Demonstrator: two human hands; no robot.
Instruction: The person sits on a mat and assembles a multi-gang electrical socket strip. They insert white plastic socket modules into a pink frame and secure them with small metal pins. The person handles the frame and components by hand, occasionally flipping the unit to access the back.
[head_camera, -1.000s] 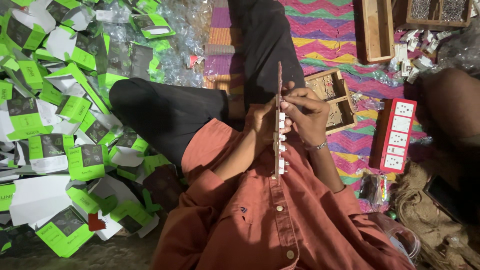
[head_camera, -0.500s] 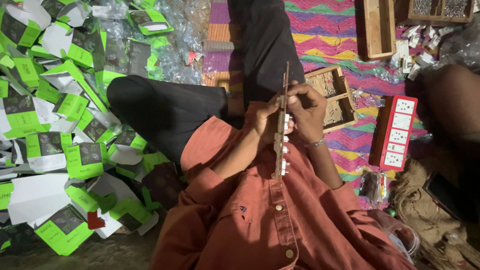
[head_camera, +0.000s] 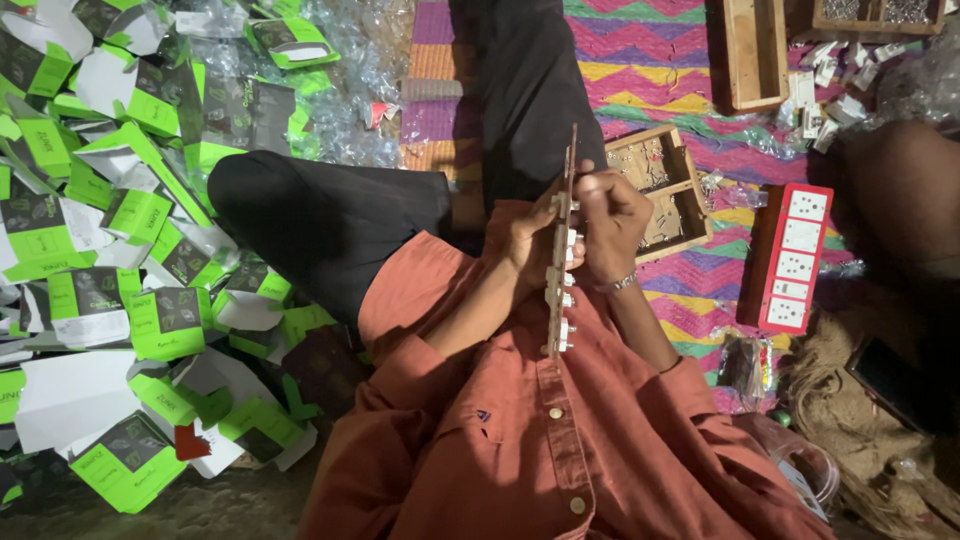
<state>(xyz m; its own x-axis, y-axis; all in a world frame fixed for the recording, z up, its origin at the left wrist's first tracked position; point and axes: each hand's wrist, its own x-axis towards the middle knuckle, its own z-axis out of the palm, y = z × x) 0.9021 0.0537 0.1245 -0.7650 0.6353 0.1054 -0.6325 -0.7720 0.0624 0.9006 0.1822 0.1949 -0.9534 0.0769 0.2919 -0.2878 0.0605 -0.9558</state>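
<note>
Far out beyond the left hand lies a heap of green-and-white cardboard packages with dark panels, flattened and strewn over the floor. Past the right hand, a red switchboard with white sockets lies on the zigzag mat, and a wooden tray sits just behind that hand. Both hands are closed around a narrow switch strip, held upright and edge-on above the lap. Compared with a second ago, the strip has tilted slightly nearer vertical.

Left palm hidden behind board.
</note>
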